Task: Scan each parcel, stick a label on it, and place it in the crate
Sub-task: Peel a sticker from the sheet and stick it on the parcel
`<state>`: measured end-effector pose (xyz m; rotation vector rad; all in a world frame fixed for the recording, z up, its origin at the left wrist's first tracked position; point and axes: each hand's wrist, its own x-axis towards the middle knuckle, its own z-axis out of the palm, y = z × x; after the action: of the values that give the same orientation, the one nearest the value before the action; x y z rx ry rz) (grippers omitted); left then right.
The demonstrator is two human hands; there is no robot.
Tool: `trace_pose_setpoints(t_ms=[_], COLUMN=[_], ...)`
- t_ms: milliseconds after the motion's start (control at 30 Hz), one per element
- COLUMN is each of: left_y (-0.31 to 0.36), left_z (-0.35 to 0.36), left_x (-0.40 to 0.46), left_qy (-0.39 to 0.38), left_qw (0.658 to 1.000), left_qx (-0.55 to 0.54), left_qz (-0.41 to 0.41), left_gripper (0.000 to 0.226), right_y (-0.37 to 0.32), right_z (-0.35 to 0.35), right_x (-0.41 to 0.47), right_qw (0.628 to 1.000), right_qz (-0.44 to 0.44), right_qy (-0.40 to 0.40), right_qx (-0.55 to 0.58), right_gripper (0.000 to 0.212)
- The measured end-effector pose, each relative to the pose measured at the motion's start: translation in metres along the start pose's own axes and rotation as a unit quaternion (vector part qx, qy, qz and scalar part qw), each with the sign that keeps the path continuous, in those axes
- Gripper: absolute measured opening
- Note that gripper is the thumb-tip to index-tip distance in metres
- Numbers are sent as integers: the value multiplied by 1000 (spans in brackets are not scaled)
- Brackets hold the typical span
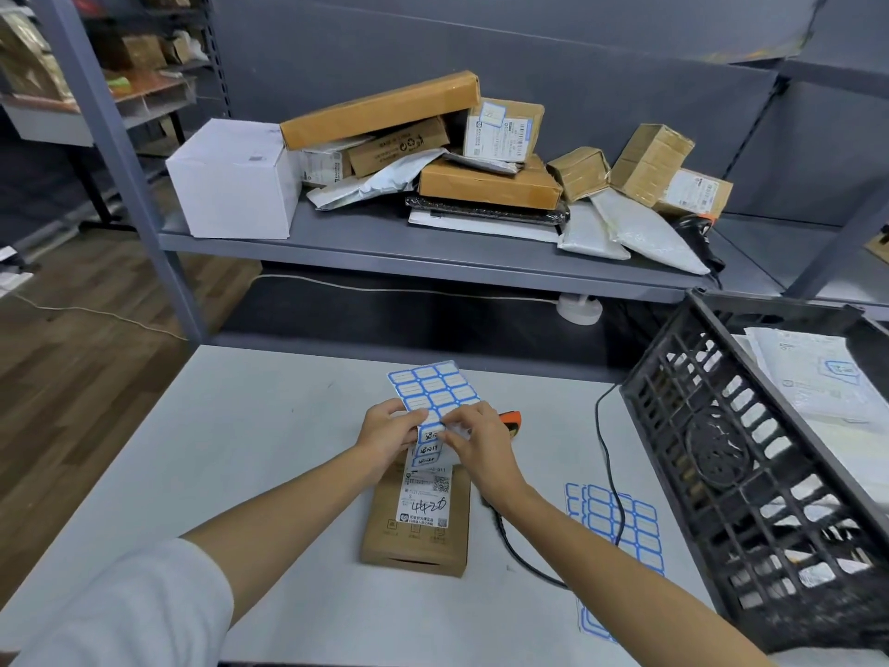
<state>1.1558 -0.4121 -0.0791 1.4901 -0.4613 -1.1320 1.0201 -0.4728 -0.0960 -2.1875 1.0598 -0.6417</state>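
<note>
A brown cardboard parcel with a white shipping slip lies flat on the white table, just below my hands. My left hand holds a sheet of blue-bordered labels by its lower left edge, above the parcel's far end. My right hand pinches the sheet's lower right part, fingers on a label. An orange-tipped scanner lies on the table, mostly hidden behind my right hand. The black plastic crate stands at the right, tilted, with white mailers inside.
More label sheets lie on the table right of my forearm, under a black cable. The grey shelf behind carries a white box, several brown boxes and white mailers. A second scanner sits at the shelf's right end.
</note>
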Motion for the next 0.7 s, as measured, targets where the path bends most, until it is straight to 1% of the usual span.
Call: trace_pose_setpoints(t_ms=[67,167,433,567,700], left_y=[1,3,7,6,4], left_z=[-2,-3,-7,-7,-7], left_x=[-1,0,2,3,5], left_qy=[-12,-8,6,-6,-4], left_qw=[1000,1000,996,997,997], left_qx=[-11,-25,-93,-83,-73], left_qz=[1,0,-14,-4,-7], left_gripper=[18,24,27,29,30], right_y=[0,-1,-7,-9,-9], right_z=[0,2,6,6,8], right_x=[2,2,1,4,4], right_qw=[1000,1000,996,991,980], right_qz=[3,4,42,71,113], right_qy=[-4,6,29,33,24], right_qx=[-2,13,75,112,160], right_gripper=[20,23,24,18,20])
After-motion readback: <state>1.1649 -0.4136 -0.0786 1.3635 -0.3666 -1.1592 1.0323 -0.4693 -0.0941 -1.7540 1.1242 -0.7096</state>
